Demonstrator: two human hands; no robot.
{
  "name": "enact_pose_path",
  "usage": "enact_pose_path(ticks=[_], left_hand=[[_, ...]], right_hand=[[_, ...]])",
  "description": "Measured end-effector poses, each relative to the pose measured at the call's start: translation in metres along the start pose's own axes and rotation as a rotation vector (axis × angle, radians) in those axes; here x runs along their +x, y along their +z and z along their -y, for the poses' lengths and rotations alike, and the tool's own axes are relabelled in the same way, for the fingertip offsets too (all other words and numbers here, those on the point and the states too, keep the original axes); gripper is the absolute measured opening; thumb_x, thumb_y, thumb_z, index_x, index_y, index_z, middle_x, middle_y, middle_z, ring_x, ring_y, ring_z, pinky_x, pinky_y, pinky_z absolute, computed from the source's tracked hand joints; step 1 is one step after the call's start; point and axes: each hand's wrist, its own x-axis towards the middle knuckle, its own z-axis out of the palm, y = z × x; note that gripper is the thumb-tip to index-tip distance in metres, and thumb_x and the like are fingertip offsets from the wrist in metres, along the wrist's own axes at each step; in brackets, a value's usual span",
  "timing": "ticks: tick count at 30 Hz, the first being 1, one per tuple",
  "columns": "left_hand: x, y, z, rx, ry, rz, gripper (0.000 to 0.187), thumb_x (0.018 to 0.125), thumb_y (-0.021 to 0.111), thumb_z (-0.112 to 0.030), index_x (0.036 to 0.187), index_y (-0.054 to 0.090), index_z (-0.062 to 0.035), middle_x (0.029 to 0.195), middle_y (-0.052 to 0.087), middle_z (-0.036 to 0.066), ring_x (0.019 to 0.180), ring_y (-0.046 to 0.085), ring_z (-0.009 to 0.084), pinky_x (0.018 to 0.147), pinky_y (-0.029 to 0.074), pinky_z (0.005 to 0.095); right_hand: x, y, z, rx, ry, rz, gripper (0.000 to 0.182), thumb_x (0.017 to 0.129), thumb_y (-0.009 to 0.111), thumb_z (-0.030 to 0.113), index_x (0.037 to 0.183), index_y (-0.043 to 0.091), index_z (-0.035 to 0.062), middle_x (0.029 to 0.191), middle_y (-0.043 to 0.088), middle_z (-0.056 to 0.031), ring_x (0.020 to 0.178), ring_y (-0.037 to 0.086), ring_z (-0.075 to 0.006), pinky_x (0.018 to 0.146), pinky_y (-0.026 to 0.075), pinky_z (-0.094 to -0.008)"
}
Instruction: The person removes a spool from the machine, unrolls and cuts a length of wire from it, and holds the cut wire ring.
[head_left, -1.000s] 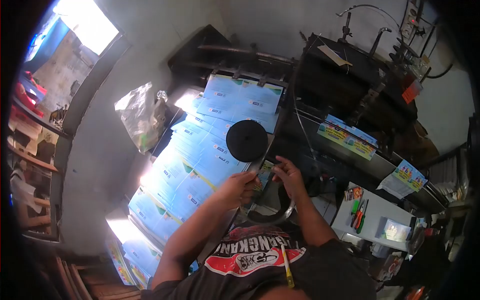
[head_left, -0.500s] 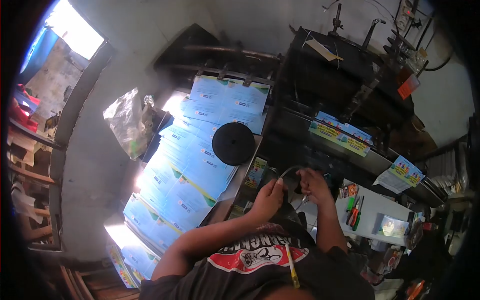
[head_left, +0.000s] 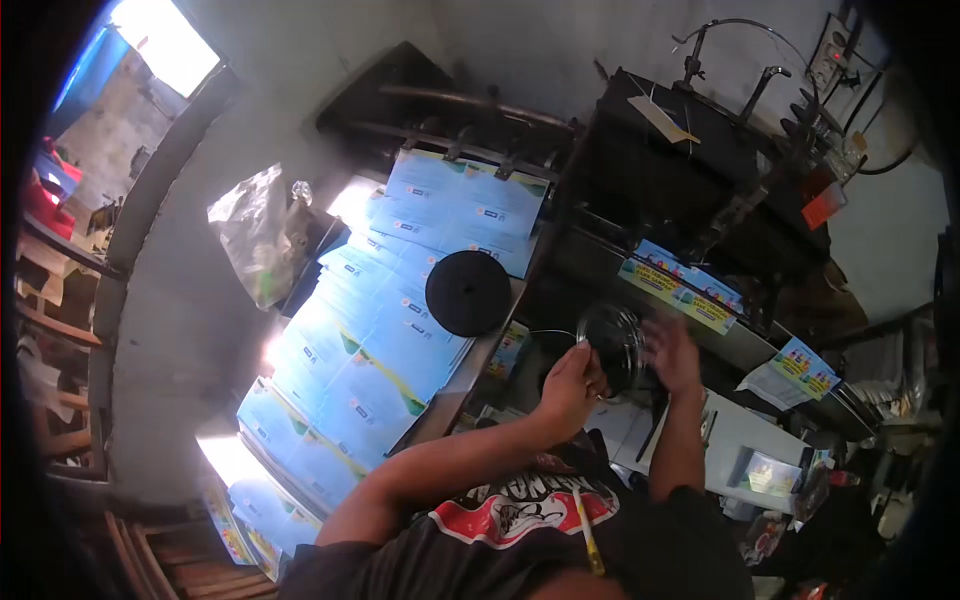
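My left hand [head_left: 570, 382] is pinched on the near left rim of a round coil of thin wire [head_left: 608, 345], held up in front of the black machine [head_left: 690, 190]. A thin strand arcs off from the coil toward the left. My right hand [head_left: 672, 355] is blurred at the coil's right side with its fingers raised; its grip is unclear. A black round disc [head_left: 467, 292] rests to the left, on the edge of the blue printed sheets [head_left: 370, 350].
Stacks of blue sheets run from the machine's feed down to the lower left. A crumpled plastic bag [head_left: 255, 235] lies by the wall. Printed labels [head_left: 680, 285] sit on the machine's ledge. A white surface [head_left: 745, 440] holds small items at right.
Both hands rose from low by my chest to in front of the machine. The curved wire now shows as a round coil. My right hand shifted right and is blurred.
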Motion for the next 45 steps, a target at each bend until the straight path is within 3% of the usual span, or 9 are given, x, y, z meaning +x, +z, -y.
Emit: enact_pose_path(ticks=[2,5,9,12,14,23,30,35,45], left_hand=[[0.011,-0.002,0.009,-0.027,-0.045,-0.076,0.026,0.098,0.042,-0.029,0.080,0.046,-0.0102,0.062,0.033,-0.002,0.056,0.034,0.0118,0.058,0.036,0.0304],[0.008,0.007,0.024,-0.052,-0.033,0.008,0.027,0.098,0.042,-0.030,0.080,0.046,-0.0103,0.060,0.032,-0.002,0.053,0.035,0.0117,0.059,0.037,0.0308],[-0.003,0.019,0.031,-0.020,-0.047,0.009,0.029,0.099,0.042,-0.032,0.079,0.046,-0.0116,0.057,0.034,-0.003,0.048,0.036,0.0097,0.056,0.039,0.0277],[-0.005,0.018,0.031,0.065,-0.014,0.008,0.030,0.099,0.042,-0.034,0.079,0.046,-0.0116,0.057,0.034,-0.003,0.049,0.036,0.0104,0.056,0.039,0.0283],[-0.007,0.017,0.029,0.092,0.004,0.040,0.027,0.098,0.043,-0.030,0.081,0.046,-0.0104,0.059,0.031,-0.002,0.052,0.034,0.0111,0.057,0.036,0.0292],[-0.023,-0.014,-0.023,-0.032,-0.089,0.266,0.028,0.097,0.040,-0.031,0.077,0.046,-0.0129,0.054,0.027,-0.004,0.045,0.024,0.0097,0.048,0.025,0.0266],[-0.034,-0.007,-0.031,-0.160,-0.035,0.187,0.028,0.097,0.040,-0.032,0.076,0.043,-0.0128,0.055,0.024,-0.003,0.047,0.024,0.0099,0.049,0.026,0.0275],[-0.037,-0.019,-0.048,-0.076,0.077,0.216,0.029,0.097,0.040,-0.034,0.076,0.043,-0.0130,0.055,0.025,-0.003,0.047,0.024,0.0102,0.050,0.028,0.0283],[-0.047,-0.015,-0.045,-0.066,0.044,0.257,0.031,0.096,0.041,-0.035,0.075,0.043,-0.0128,0.054,0.026,-0.004,0.046,0.025,0.0103,0.049,0.028,0.0268]], right_hand=[[0.012,-0.052,-0.099,-0.647,0.015,0.150,0.061,0.092,0.057,0.037,0.139,0.033,0.0074,0.126,0.049,-0.0095,0.112,0.049,-0.0160,0.089,0.043,-0.0333],[-0.001,0.023,-0.185,-1.260,-0.536,0.009,0.050,0.092,0.054,0.037,0.133,0.045,0.0102,0.106,0.058,-0.0030,0.094,0.054,-0.0107,0.079,0.045,-0.0307],[0.033,0.157,-0.136,-0.718,-0.328,0.251,0.039,0.091,0.060,0.028,0.124,0.055,0.0080,0.109,0.059,-0.0039,0.089,0.055,-0.0101,0.076,0.044,-0.0255],[0.052,0.165,-0.130,-0.720,-0.701,0.397,0.031,0.089,0.063,0.020,0.115,0.060,0.0031,0.112,0.060,-0.0059,0.086,0.057,-0.0106,0.076,0.045,-0.0243],[0.051,0.154,-0.114,-0.397,-0.193,0.141,0.024,0.090,0.063,0.018,0.105,0.064,-0.0006,0.113,0.060,-0.0086,0.083,0.059,-0.0122,0.077,0.048,-0.0255],[0.003,0.108,-0.071,-0.111,0.225,0.382,0.033,0.087,0.060,0.004,0.118,0.050,-0.0011,0.104,0.059,-0.0086,0.090,0.057,-0.0152,0.080,0.050,-0.0296],[-0.065,0.149,-0.083,-0.943,-0.077,0.397,0.031,0.093,0.049,0.010,0.121,0.049,-0.0017,0.114,0.058,-0.0123,0.096,0.060,-0.0170,0.078,0.051,-0.0272],[-0.056,0.072,-0.102,0.503,0.117,0.482,0.064,0.088,0.058,0.041,0.131,0.041,-0.0033,0.120,0.058,-0.0204,0.104,0.061,-0.0300,0.084,0.052,-0.0399],[0.002,0.080,-0.061,0.629,0.161,0.821,0.110,0.071,0.052,0.078,0.142,0.025,-0.0017,0.141,0.037,-0.0245,0.123,0.047,-0.0363,0.098,0.040,-0.0588]])
